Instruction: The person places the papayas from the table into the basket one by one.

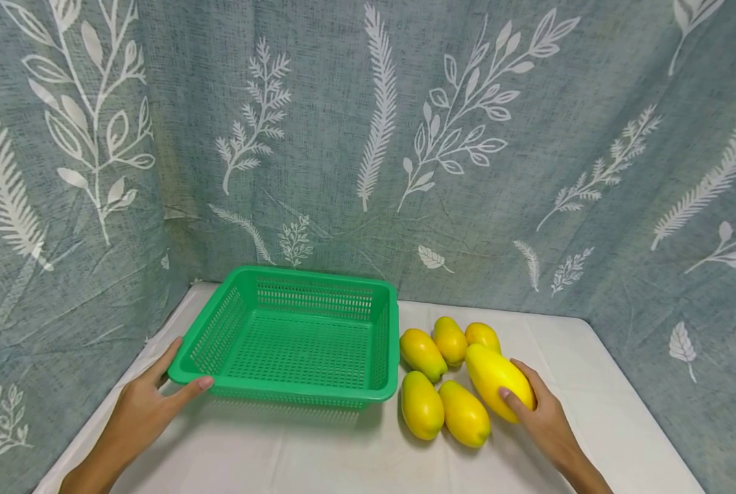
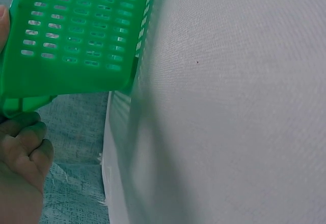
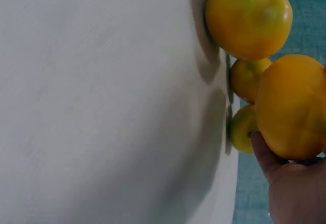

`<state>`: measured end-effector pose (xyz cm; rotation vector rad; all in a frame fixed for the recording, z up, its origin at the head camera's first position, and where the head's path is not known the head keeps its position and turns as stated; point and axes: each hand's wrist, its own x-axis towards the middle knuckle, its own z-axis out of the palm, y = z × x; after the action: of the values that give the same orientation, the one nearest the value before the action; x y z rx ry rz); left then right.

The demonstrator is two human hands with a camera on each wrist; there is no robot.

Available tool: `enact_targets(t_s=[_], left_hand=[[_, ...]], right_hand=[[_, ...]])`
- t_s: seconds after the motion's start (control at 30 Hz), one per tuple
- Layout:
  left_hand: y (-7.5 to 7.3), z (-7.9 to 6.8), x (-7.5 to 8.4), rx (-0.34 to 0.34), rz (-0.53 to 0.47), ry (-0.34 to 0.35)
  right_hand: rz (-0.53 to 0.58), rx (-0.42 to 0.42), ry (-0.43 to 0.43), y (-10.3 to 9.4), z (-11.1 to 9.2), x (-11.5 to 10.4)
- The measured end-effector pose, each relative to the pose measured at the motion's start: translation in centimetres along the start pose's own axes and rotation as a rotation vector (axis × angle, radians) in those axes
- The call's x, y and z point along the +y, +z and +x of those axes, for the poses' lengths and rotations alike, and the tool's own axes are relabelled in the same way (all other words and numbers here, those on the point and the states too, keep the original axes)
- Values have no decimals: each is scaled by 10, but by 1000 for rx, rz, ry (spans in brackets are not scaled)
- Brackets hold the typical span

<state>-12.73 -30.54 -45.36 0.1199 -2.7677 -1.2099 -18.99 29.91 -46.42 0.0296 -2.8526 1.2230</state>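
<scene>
A green plastic basket [image 1: 309, 394] with slotted walls and nothing inside stands at the left of the table. My left hand [image 1: 139, 405] grips its near left corner, thumb over the rim and fingers around the outside. In the left wrist view, curled fingers show under the rim of the basket [image 2: 66, 79]. On the right, my right hand [image 1: 543, 415] holds a yellow mango [image 1: 497, 381] between thumb and fingers, above the white cloth. The right wrist view has this mango [image 3: 290, 107] close up, with the thumb against its side. Several more mangoes [image 1: 422, 406] lie grouped between it and the basket.
A white cloth [image 1: 318, 460] covers the table. Behind and along both sides hangs a blue-grey curtain [image 1: 330, 171] with white leaf prints, close to the basket's back rim. The loose mangoes sit right beside the basket's right wall.
</scene>
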Motion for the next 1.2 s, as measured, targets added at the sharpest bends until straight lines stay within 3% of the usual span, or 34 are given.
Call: enact_targets(t_s=[0.5, 1.2], left_hand=[[0, 1, 0, 5, 11, -11], [-1, 0, 0, 0, 20, -18]], right_hand=[[57, -2, -48, 0, 1, -22], [152, -3, -126, 15, -2, -46]])
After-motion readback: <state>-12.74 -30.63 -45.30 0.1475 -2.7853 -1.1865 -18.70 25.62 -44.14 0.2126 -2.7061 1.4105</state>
